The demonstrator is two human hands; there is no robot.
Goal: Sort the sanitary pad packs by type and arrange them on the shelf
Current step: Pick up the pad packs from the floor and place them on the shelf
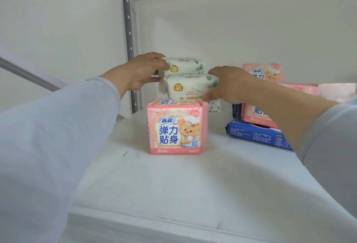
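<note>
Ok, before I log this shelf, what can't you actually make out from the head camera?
- How many pink packs are stacked at right: the right forearm covers them.
- Blue pack: print too small, near end behind the sleeve.
- Whatever lies under the lower white pack: hidden by the front pink pack and right hand.

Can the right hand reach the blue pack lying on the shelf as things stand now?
Probably yes, but not at once. The blue pack lies open just under the right forearm, with nothing on its near part. However, the right hand grips a white leaf-print pack and must release it first.
</note>
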